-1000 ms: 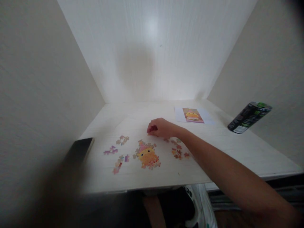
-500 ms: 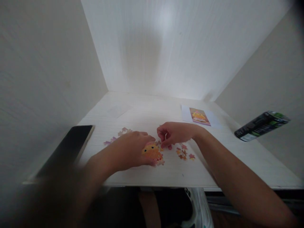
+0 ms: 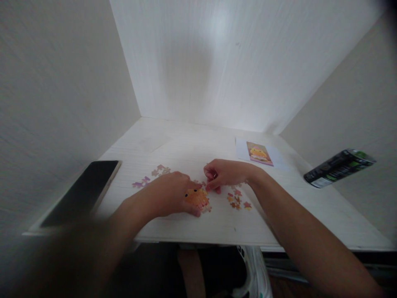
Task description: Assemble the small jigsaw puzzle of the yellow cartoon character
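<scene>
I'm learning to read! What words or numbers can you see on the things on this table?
No words can be read here.
Can: has a white label with print, too small and blurred to read.
Picture sheet: shows a yellow figure, no readable words.
Phone: dark screen, no text.
Puzzle: no text visible.

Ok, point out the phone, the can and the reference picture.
phone [image 3: 82, 192]: head view, middle of its dark screen.
can [image 3: 338, 167]: head view, middle of its black side.
reference picture [image 3: 259, 153]: head view, on the printed yellow figure.
</scene>
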A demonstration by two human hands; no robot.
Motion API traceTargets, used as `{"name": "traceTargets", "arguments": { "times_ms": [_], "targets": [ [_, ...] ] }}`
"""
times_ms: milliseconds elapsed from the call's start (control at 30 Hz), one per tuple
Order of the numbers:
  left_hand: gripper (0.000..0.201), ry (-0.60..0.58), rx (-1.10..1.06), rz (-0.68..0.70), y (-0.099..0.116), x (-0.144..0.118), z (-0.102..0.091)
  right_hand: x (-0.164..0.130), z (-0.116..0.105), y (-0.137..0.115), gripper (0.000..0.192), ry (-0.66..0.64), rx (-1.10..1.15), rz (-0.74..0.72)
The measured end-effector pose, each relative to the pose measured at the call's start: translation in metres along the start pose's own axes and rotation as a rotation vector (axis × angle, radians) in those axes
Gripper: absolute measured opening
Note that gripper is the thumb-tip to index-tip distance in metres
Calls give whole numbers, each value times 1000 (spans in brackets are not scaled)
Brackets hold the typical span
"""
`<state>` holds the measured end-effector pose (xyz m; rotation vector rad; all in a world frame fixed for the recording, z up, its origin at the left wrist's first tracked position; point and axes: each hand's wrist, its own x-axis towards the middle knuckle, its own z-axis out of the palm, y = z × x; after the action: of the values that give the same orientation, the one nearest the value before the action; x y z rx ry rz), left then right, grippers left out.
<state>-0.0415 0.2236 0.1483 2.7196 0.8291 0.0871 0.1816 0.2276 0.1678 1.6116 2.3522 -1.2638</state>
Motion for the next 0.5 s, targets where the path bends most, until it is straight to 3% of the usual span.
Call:
{"name": "traceTargets", "arguments": {
  "times_ms": [500],
  "targets": [
    [65, -92, -8, -50, 1, 1, -5, -1, 4, -7, 20, 73, -196, 112]
  ]
}}
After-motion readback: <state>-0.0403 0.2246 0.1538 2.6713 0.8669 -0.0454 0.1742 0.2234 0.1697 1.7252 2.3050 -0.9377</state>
